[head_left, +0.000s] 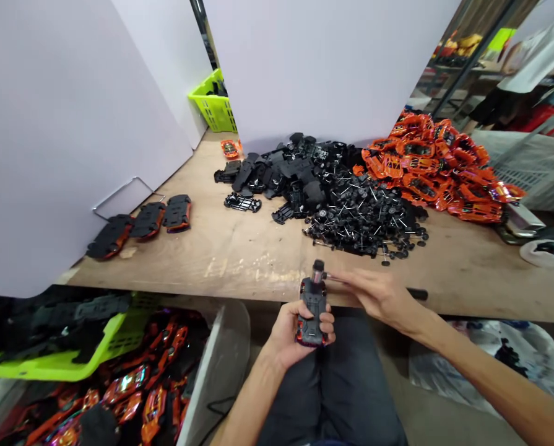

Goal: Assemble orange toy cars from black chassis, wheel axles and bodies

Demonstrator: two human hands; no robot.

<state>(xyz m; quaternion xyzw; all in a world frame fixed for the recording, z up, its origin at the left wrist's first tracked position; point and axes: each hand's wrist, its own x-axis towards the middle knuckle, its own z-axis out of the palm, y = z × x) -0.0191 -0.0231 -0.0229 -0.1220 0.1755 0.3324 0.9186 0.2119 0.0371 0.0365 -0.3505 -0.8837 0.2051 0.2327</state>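
Toy car within left fingers

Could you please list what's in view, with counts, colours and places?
Wooden bench: one, tan, centre.
Car shells: many, metallic orange, bench right.
Chassis plates: many, black, bench middle.
Wheel axles: many, black, front of plates.
Shell-chassis pairs: three, black-orange, bench left.
Basket: one, lime green, behind bench.
Crate: one, lime green, below bench left.
Toy car: one, black-orange, in left hand.
Left hand: one, bare, around car.
Right hand: one, bare, fingers beside car top.
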